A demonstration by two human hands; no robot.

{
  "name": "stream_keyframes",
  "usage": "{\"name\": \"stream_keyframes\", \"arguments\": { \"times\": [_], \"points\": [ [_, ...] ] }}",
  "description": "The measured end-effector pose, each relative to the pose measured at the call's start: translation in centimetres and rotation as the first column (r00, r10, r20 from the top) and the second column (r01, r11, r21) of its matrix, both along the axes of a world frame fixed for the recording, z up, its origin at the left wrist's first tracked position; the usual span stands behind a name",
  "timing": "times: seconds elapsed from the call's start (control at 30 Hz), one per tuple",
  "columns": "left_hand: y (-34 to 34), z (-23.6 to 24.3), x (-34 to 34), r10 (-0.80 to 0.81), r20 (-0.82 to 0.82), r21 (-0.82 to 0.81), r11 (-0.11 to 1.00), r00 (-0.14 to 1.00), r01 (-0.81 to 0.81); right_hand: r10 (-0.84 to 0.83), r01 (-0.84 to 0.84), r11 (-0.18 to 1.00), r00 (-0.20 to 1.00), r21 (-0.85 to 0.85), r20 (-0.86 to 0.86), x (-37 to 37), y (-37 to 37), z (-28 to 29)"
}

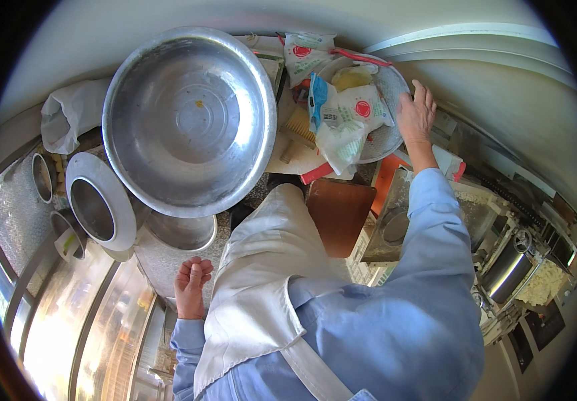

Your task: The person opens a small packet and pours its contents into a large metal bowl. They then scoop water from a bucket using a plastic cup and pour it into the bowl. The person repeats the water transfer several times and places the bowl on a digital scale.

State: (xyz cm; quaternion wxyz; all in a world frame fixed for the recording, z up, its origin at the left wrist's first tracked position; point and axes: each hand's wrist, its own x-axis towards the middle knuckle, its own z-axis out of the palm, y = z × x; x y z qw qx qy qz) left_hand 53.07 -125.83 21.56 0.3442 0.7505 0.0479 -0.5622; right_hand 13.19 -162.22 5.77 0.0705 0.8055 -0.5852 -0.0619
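My right hand [416, 115] is stretched out to the far right, fingers apart, beside the rim of a round metal basin [395, 90]. Inside that basin lie white plastic packets [366, 107] with red and green print, a blue-edged packet [316, 100] and a crumpled clear plastic bag [342, 144]. My left hand [193, 287] hangs low beside my apron [255, 267], its fingers curled in and nothing visible in them. Ahead and to the left stands a large stainless steel bowl [168, 87], with only a small yellowish scrap on its bottom.
Several smaller metal pots [91, 207] and a shallow bowl [185, 230] stand on the left. A brown board [342, 214] lies in front of me. To the right is a roller machine [505, 267] with pale dough-like material. A white bag [71, 113] rests at far left.
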Motion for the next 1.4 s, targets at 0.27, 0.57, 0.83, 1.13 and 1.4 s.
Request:
{"name": "stream_keyframes", "arguments": {
  "times": [0.27, 0.57, 0.83, 1.13, 1.4],
  "points": [
    [0.1, 0.1, -0.2, 0.005, 0.015, -0.001, 1.0, 1.0, -0.005, -0.125, 0.125, 0.992, 0.992, 0.034, 0.026, 0.5, 0.3, -2.4],
    [0.2, 0.2, -0.6, 0.021, 0.024, 0.007, 1.0, 0.999, -0.021, -0.163, 0.169, 0.98, 0.985, 0.101, -0.063, 2.0, -1.1, -3.4],
    [0.1, 0.0, -0.9, -0.014, 0.032, 0.012, 1.0, 0.999, 0.014, -0.118, 0.129, 0.989, 0.985, 0.076, -0.128, 2.2, -1.4, -4.2],
    [0.5, 0.2, -1.0, -0.03, 0.058, 0.02, 0.999, 0.998, 0.029, -0.099, 0.097, 0.995, 0.99, -0.028, -0.104, 2.5, -0.8, -5.4],
    [0.9, -0.6, -0.3, -0.1, 0.024, -0.019, 0.995, 0.995, 0.1, -0.148, 0.305, 0.939, 0.778, -0.162, 0.61, 2.3, 0.9, -0.2]
  ]
}}
